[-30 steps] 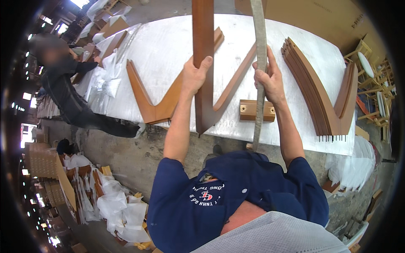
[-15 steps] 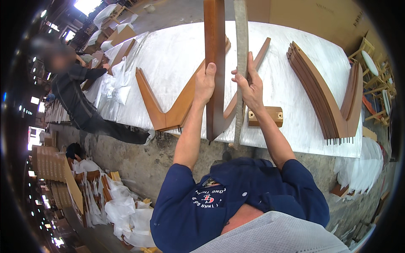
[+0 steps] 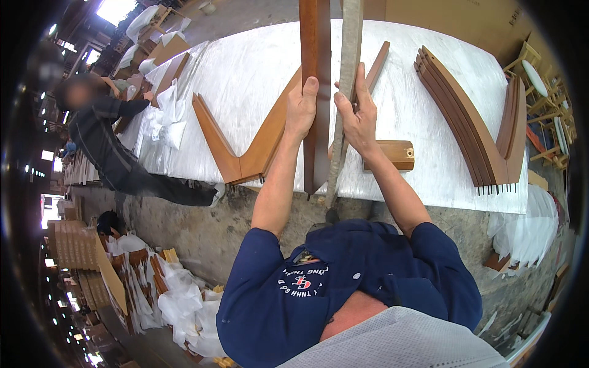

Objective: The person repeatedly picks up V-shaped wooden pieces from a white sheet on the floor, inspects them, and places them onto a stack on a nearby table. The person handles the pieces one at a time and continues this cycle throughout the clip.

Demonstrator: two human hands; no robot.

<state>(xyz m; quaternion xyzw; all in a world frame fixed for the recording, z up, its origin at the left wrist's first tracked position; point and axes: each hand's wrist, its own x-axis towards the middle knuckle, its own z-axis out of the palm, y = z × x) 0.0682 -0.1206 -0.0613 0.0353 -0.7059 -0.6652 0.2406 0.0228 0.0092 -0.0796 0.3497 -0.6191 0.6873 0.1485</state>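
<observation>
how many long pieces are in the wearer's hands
2: a brown wooden piece in the left hand and a greyish strip in the right hand. Others could be hidden behind them.

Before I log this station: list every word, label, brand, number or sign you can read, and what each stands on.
Navy shirt: white lettering around a red-and-white emblem; wording withheld.
Cardboard: dark printing, too small and blurred to read.
Brown wooden piece in the left hand, grey strip in the right hand: none visible.
</observation>
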